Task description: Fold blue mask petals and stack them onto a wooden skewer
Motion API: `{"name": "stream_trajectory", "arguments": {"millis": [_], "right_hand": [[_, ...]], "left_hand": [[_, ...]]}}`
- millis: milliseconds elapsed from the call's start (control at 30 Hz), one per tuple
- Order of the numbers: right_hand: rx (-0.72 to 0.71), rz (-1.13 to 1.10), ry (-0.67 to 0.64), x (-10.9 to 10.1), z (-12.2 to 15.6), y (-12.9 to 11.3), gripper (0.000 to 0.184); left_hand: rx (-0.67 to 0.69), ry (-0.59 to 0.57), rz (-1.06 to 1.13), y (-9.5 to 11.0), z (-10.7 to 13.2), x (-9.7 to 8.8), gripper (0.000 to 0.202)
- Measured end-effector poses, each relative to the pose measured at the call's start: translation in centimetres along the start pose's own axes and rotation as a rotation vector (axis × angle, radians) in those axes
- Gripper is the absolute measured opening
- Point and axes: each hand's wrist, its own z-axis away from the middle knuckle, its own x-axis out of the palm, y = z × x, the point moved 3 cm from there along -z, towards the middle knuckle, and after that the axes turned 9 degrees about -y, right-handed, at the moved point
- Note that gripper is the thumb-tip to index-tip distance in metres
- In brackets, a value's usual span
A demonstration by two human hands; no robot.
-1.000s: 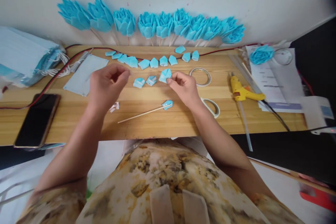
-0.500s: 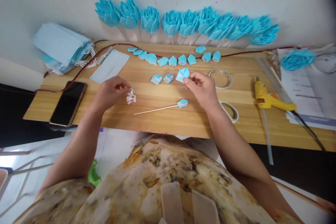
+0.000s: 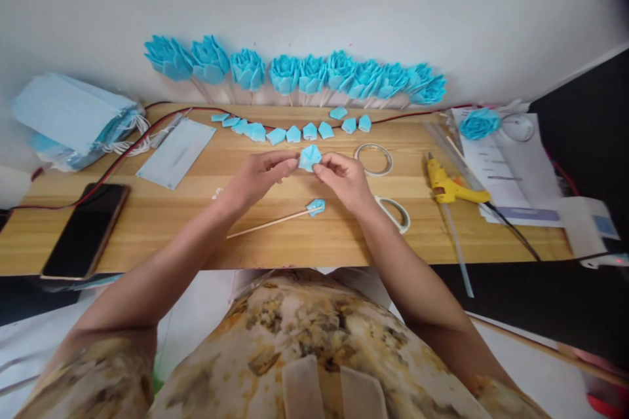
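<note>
Between my hands is a folded light-blue petal point(image 3: 309, 157), raised over the middle of the wooden table. My right hand point(image 3: 345, 178) pinches its lower right edge between thumb and fingertips. From the left, my left hand point(image 3: 263, 177) has its closed fingertips at the petal's left edge. Just below lies a thin wooden stick point(image 3: 270, 225), its right end resting on another small blue petal point(image 3: 316, 207). Beyond my hands runs a row of folded blue petals point(image 3: 293, 135). White tape scraps point(image 3: 217, 193) show partly beside my left wrist.
Blue fabric flowers point(image 3: 248, 70) on sticks lean along the wall. Tape rolls point(image 3: 374, 160) and a yellow glue gun point(image 3: 445, 184) lie to the right. On the left are a phone point(image 3: 86, 230), a flat mask point(image 3: 177, 152) and a mask stack point(image 3: 73, 111). A red-black cable crosses behind.
My left hand has left the tape scraps and come right to the petal held in my right hand. The two petals left of it are now mostly hidden. The view has shifted right.
</note>
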Motion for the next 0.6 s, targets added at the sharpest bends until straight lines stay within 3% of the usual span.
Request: {"name": "stream_trajectory", "arguments": {"millis": [333, 600], "right_hand": [[0.044, -0.045, -0.034, -0.7, -0.1, 0.1, 0.027], [0.030, -0.055, -0.022, -0.7, -0.3, 0.5, 0.027]], "left_hand": [[-0.024, 0.111, 0.141, 0.4, -1.9, 0.4, 0.020], [-0.076, 0.017, 0.275, -0.6, -1.4, 1.4, 0.043]]}}
